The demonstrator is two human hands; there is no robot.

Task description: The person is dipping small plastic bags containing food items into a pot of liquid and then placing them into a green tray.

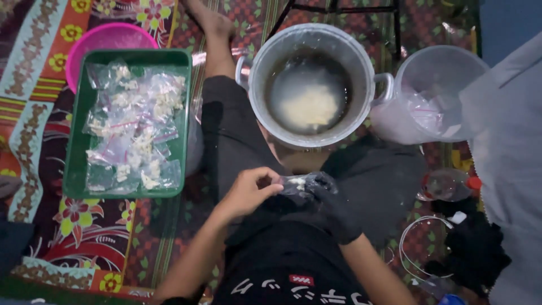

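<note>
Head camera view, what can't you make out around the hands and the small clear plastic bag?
- Small clear plastic bag: blurred; seal state unclear, left hand and black-gloved right hand cover it.
- Round pink plastic basin: mostly behind the green rectangular tray.
- Large metal pot: murky liquid hides contents.

I see both hands meeting low over my lap, just below the big metal pot. My bare left hand comes in from the lower left, fingers curled and pinching. My right hand, in a black glove, faces it, fingertips closed in a pinch, the two hands nearly touching.
</note>
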